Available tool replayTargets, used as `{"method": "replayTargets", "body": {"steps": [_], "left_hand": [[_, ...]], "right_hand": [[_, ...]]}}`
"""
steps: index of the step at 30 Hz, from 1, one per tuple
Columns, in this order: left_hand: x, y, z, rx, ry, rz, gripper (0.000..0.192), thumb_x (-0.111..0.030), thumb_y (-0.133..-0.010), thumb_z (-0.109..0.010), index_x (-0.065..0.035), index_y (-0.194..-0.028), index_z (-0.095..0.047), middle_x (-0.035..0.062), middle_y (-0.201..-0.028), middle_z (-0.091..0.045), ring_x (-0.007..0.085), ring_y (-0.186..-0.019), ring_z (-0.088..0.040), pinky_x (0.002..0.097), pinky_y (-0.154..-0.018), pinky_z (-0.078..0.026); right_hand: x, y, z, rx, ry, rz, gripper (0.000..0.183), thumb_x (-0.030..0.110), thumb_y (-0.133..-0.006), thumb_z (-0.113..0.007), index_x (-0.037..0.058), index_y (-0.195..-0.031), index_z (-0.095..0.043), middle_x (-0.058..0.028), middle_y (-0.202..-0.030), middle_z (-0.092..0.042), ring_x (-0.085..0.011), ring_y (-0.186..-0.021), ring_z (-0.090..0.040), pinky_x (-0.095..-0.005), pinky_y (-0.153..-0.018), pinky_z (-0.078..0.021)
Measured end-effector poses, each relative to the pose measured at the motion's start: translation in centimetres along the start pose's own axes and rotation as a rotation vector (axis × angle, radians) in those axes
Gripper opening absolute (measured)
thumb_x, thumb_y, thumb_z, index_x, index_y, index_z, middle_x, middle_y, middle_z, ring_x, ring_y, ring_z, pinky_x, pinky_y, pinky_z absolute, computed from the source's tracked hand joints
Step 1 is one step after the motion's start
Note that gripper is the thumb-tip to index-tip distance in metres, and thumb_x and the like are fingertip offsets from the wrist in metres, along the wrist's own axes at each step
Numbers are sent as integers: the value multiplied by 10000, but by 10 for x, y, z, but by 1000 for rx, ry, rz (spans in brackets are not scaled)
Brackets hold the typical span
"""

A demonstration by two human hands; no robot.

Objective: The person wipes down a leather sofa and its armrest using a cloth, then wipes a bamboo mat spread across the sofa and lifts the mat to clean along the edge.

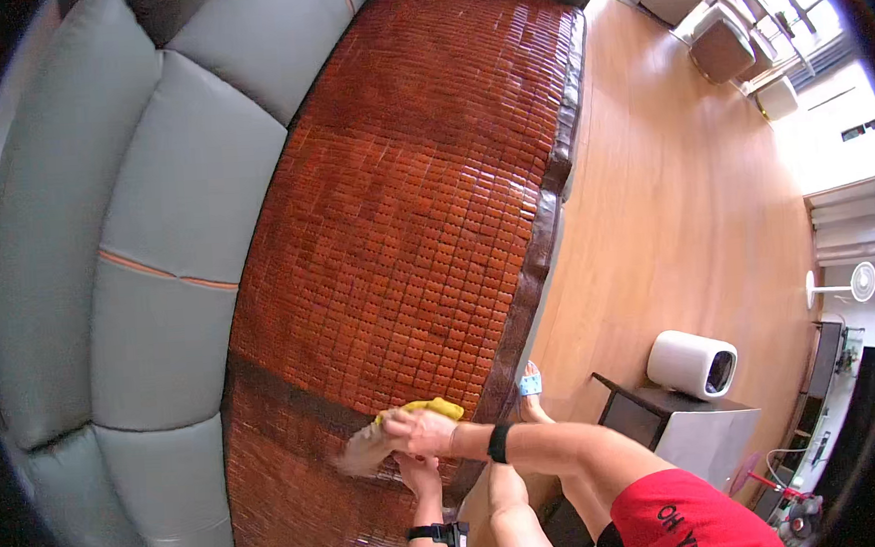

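Observation:
My right hand point(423, 431), its wrist in a black band, grips a bunched cloth with a yellow part point(438, 406) and a pale, motion-blurred part point(363, 449). The cloth is over a brown tile-style seat mat point(407, 260) on the grey sofa, at a dark band between two sections of the mat. Just below, my left hand point(420, 476) is close against the right one. A strapped black device point(454, 539) sits on the left wrist. The right hand and cloth partly cover the left fingers, so I cannot see whether they hold anything.
Grey sofa backrest cushions point(168, 170) run along the left. Right of the sofa is a wooden floor point(666, 207), with a blue slipper point(531, 384) on my foot. A white rounded appliance point(679, 360) stands on a dark low table point(641, 411). A white fan point(862, 282) is farther off.

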State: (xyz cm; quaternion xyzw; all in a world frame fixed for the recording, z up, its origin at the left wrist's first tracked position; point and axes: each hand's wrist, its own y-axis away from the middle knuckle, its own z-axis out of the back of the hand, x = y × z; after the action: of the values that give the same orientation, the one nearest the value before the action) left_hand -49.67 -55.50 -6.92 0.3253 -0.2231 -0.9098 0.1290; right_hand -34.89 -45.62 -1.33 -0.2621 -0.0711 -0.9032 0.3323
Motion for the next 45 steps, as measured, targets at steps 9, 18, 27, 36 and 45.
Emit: {"method": "replayTargets", "body": {"steps": [9,18,27,36,45], "left_hand": [[-46,-1,35,67,259,361,421,-184,-820,-733,15,-1022,-422,92,-766,-558,202,-575,-627,317,-527,-503],[-51,-5,31,37,183,352,413,-167,-809,-747,12,-1013,-436,122,-750,-612,200,-550,-632,323,-504,-516],[-46,-9,37,112,176,342,406,-158,-827,-729,14,-1022,-418,155,-789,-634,209,-573,-651,320,-516,-531],[-20,5,86,488,794,215,427,-123,-915,-617,20,-1252,-395,127,-1045,-561,221,-901,-630,346,-789,-539],[90,94,170,107,887,271,403,-183,-958,-567,-20,-1305,-441,91,-1092,-577,182,-918,-620,333,-829,-517]], "right_hand": [[-233,30,144,-506,340,-481,340,104,-760,-575,167,-1094,-573,-162,-1047,-505,-334,-926,-555,-404,-649,-554],[-246,108,139,-641,215,-1088,317,57,-816,-558,118,-1124,-517,-184,-976,-542,-393,-845,-569,-482,-699,-505],[-20,98,62,-383,56,-909,271,85,-745,-617,174,-993,-556,-85,-960,-533,-284,-919,-574,-446,-724,-494],[88,91,-17,-338,1,-860,308,85,-742,-621,141,-1032,-534,-124,-1007,-527,-349,-966,-557,-426,-701,-551],[218,70,-81,-45,-711,-860,266,195,-864,-617,151,-1125,-591,-51,-1044,-572,-206,-997,-568,-341,-810,-511]]}}
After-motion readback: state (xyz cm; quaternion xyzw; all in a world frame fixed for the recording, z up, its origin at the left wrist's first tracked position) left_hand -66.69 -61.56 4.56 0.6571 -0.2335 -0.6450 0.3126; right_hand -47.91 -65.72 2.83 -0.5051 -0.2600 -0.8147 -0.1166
